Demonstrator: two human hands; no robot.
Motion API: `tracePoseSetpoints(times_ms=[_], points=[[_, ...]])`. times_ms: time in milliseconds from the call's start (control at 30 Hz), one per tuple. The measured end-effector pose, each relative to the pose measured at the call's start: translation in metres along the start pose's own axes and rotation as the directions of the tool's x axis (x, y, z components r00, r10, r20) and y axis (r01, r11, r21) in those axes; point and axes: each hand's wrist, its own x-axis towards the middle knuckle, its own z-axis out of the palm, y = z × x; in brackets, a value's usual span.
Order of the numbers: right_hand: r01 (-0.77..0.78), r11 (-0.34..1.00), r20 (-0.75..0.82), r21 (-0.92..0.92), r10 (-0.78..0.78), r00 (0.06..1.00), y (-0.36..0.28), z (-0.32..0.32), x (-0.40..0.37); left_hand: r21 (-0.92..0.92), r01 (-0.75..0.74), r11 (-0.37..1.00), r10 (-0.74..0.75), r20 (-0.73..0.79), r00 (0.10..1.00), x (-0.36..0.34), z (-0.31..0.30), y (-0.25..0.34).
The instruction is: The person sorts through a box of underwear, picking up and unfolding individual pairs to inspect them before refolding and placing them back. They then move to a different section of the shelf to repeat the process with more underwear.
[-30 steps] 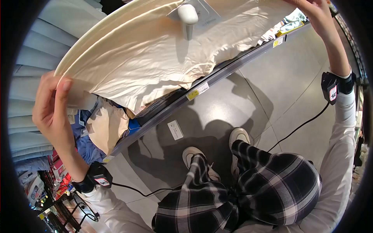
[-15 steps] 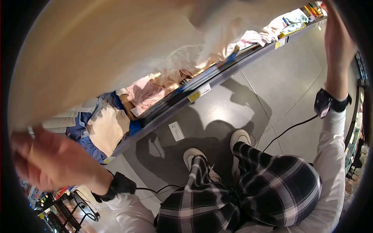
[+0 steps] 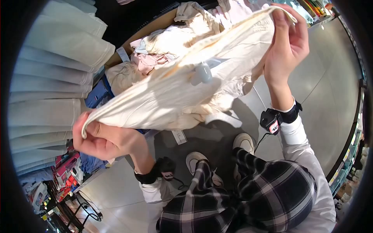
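A cream garment (image 3: pixel 167 97) is stretched between my two hands, its edge pulled taut in a slanting line. My left hand (image 3: pixel 110 138) pinches the lower left end of that edge, fingers curled around the fabric. Higher up on the right, my right hand (image 3: pixel 287 46) grips the other end between thumb and fingers. Printed lettering shows inside the cloth near the right thumb. A pale grey plastic tag (image 3: pixel 203 73) sits on the middle of the garment. The lower part of the cloth hangs in loose folds above the floor.
Behind the garment, a cardboard box (image 3: pixel 155 25) holds crumpled pink and cream clothes. White and pale blue garments (image 3: pixel 62 77) hang on the left. A black metal cart (image 3: pixel 83 206) stands at lower left. Shelves (image 3: pixel 342 163) line the right edge. Wristbands with cables are on both wrists.
The cream garment has come down from close to the camera, uncovering the box and hanging clothes. Both hands have moved inward, the left also slightly up; the cloth is now seen gripped at both ends.
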Motion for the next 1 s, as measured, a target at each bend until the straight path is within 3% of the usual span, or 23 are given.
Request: tracePoseSetpoints(times_ms=[33, 67, 100, 133, 167, 200, 233, 300, 333, 400, 467, 533, 567, 633, 700, 733, 767, 833, 867, 900, 933, 967, 1000], points=[[-0.010, 1.000, 0.004, -0.007, 0.010, 1.000, 0.008, -0.001, 0.001, -0.024, 0.012, 1.000, -0.010, 0.064, 0.998, -0.002, -0.004, -0.010], [-0.172, 0.985, 0.042, -0.015, 0.172, 0.984, 0.016, 0.000, 0.003, 0.040, -0.021, 0.999, 0.016, 0.129, 0.991, 0.000, -0.007, -0.023], [-0.326, 0.945, 0.078, -0.025, 0.327, 0.942, 0.026, 0.002, 0.008, -0.032, 0.073, 0.997, -0.068, 0.141, 0.988, -0.001, -0.004, -0.033], [-0.373, 0.921, 0.097, -0.111, 0.384, 0.918, 0.043, 0.004, 0.010, 0.030, 0.073, 0.997, -0.078, 0.187, 0.979, -0.002, -0.001, -0.042], [-0.405, 0.888, 0.097, -0.217, 0.433, 0.896, 0.040, 0.000, 0.030, 0.072, 0.086, 0.994, -0.101, 0.241, 0.965, 0.010, 0.006, -0.031], [-0.235, 0.896, 0.253, -0.376, 0.343, 0.904, 0.062, -0.005, 0.034, 0.075, 0.088, 0.993, -0.104, 0.245, 0.964, 0.011, 0.009, -0.042], [-0.390, 0.779, 0.170, -0.491, 0.525, 0.834, 0.046, 0.014, 0.037, 0.132, 0.143, 0.981, -0.180, 0.336, 0.925, 0.013, 0.013, -0.056], [-0.393, 0.599, 0.132, -0.698, 0.647, 0.751, 0.032, 0.035, 0.043, 0.222, 0.227, 0.948, -0.306, 0.451, 0.839, 0.016, 0.024, -0.081], [-0.398, 0.594, 0.130, -0.699, 0.653, 0.746, 0.055, 0.036, 0.041, 0.273, 0.194, 0.942, -0.314, 0.519, 0.795, 0.021, 0.030, -0.098], [-0.578, 0.682, 0.285, -0.448, 0.722, 0.631, 0.132, 0.038, 0.046, 0.324, 0.157, 0.933, -0.327, 0.581, 0.745, 0.030, 0.042, -0.144], [-0.566, 0.638, 0.274, -0.522, 0.754, 0.597, 0.159, 0.050, 0.056, 0.353, -0.102, 0.930, -0.170, 0.659, 0.733, 0.033, 0.057, -0.190], [-0.549, 0.592, 0.261, -0.590, 0.783, 0.564, 0.170, 0.058, 0.055, 0.376, -0.085, 0.923, -0.214, 0.683, 0.698, 0.038, 0.072, -0.194], [-0.472, 0.592, 0.281, -0.653, 0.768, 0.575, 0.172, 0.063, 0.055, 0.395, -0.067, 0.916, -0.255, 0.705, 0.662, 0.040, 0.081, -0.195], [-0.371, 0.604, 0.317, -0.705, 0.737, 0.597, 0.192, 0.073, 0.057, 0.350, -0.085, 0.933, -0.204, 0.708, 0.676, 0.039, 0.094, -0.218], [0.099, 0.783, 0.551, -0.614, 0.336, 0.764, 0.232, 0.070, 0.042, 0.484, -0.142, 0.864, -0.305, 0.726, 0.617, 0.027, 0.099, -0.223], [0.126, 0.800, 0.626, -0.587, 0.349, 0.698, 0.237, 0.068, 0.041, 0.429, -0.267, 0.863, -0.217, 0.792, 0.571, 0.022, 0.097, -0.223], [0.253, 0.677, 0.635, -0.691, 0.402, 0.659, 0.242, 0.066, 0.035, 0.428, -0.266, 0.864, -0.217, 0.792, 0.570, 0.017, 0.097, -0.225], [0.418, 0.623, 0.711, -0.662, 0.345, 0.612, 0.240, 0.067, 0.023, 0.538, -0.399, 0.742, -0.309, 0.804, 0.508, 0.010, 0.098, -0.209], [0.412, 0.606, 0.697, -0.680, 0.361, 0.619, 0.222, 0.056, 0.034, 0.530, -0.432, 0.730, -0.315, 0.822, 0.475, 0.017, 0.106, -0.190], [0.699, 0.472, 0.825, -0.536, 0.117, 0.553, 0.200, 0.054, 0.033, 0.525, -0.435, 0.731, -0.313, 0.826, 0.470, 0.015, 0.104, -0.196], [0.900, 0.250, 0.916, -0.357, -0.097, 0.390, 0.186, 0.054, 0.032, 0.464, -0.530, 0.710, -0.112, 0.817, 0.566, 0.013, 0.097, -0.206], [0.898, 0.253, 0.914, -0.360, -0.096, 0.393, 0.185, 0.052, 0.030, 0.415, -0.622, 0.664, 0.100, 0.775, 0.624, 0.011, 0.091, -0.216], [0.796, 0.366, 0.847, -0.483, -0.037, 0.531, 0.189, 0.049, 0.028, 0.463, -0.462, 0.756, -0.107, 0.784, 0.611, 0.011, 0.084, -0.197]])
